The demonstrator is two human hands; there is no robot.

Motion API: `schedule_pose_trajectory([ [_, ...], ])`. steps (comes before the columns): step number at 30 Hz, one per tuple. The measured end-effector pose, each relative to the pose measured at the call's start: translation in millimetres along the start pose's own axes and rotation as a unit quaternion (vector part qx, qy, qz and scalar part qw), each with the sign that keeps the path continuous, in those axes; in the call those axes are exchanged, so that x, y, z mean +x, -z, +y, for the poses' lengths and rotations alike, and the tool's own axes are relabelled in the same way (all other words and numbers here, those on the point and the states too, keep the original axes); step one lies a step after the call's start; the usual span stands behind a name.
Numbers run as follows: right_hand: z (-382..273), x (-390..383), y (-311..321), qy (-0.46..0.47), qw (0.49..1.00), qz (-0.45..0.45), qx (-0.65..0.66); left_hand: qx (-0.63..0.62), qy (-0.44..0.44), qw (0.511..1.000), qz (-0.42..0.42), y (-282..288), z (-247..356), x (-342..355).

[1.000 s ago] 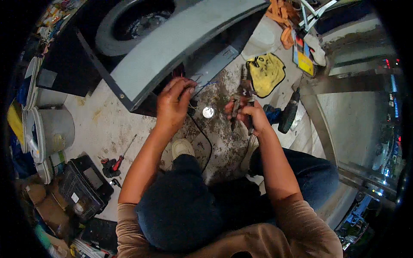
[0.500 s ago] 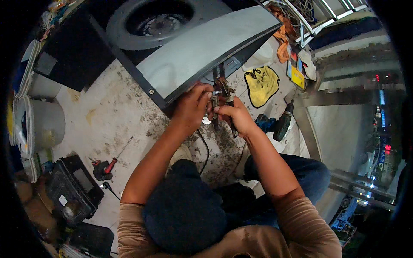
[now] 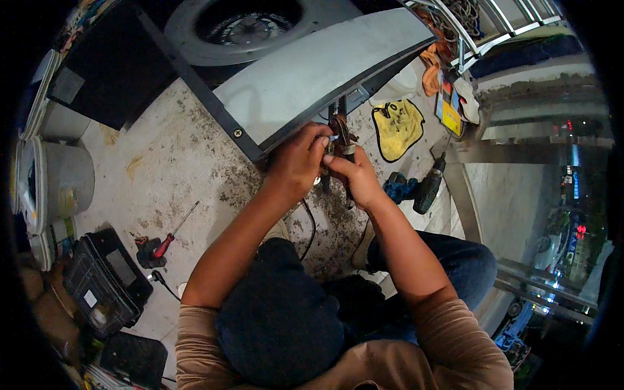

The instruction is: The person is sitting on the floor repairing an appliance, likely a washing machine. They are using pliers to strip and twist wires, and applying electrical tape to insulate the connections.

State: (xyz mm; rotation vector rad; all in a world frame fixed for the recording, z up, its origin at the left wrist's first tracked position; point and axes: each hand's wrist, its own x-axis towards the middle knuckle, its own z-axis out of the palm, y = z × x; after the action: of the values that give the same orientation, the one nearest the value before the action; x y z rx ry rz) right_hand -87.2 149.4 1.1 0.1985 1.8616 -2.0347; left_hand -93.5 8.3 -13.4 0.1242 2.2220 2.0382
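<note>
Beneath the lower edge of a machine with a pale curved panel [image 3: 318, 71], both my hands meet at a dirty, dark part with brown wires [image 3: 339, 123]. My left hand [image 3: 297, 159] is closed, thumb and fingers pinched at a small piece beside that part; what it pinches is mostly hidden. My right hand [image 3: 359, 180] is closed too, its thumb pointing toward the left fingertips. Its curled fingers wrap a dark, grimy piece, whose kind does not show. Under the hands a black cable [image 3: 313, 224] runs across the floor.
To the right lie a yellow cloth [image 3: 398, 130] and a cordless drill [image 3: 430, 185]. A red-handled screwdriver [image 3: 167, 244] and an open black tool case [image 3: 107, 283] are at left, below white buckets [image 3: 71, 179]. A metal ladder [image 3: 497, 32] stands far right. Dirt covers the floor [image 3: 156, 169].
The view has shifted slightly, moving the machine a little right and down in the picture. My left fingertips have drawn closer around the small piece, showing less of it. My right hand keeps its grip.
</note>
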Motion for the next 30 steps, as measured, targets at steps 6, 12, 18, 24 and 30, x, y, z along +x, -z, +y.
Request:
schedule_pose_trajectory([
  [6, 12, 7, 7, 0.017, 0.999, -0.022, -0.024, 0.043, -0.086, 0.995, 0.014, 2, -2, 1],
  [12, 20, 9, 7, 0.031, 0.997, 0.008, -0.077, 0.066, -0.117, 0.991, 0.024, 1, -5, 2],
  [18, 17, 8, -2, 0.035, 0.992, 0.043, -0.117, 0.033, -0.088, 0.995, 0.019, 0, 0, 0],
  [24, 24, 10, -14, 0.017, 0.994, 0.069, -0.08, 0.083, -0.098, 0.99, 0.057, 1, -9, -1],
  [30, 16, 8, -15, 0.043, 0.984, 0.106, -0.134, 0.128, -0.082, 0.985, 0.086, -7, 4, -5],
])
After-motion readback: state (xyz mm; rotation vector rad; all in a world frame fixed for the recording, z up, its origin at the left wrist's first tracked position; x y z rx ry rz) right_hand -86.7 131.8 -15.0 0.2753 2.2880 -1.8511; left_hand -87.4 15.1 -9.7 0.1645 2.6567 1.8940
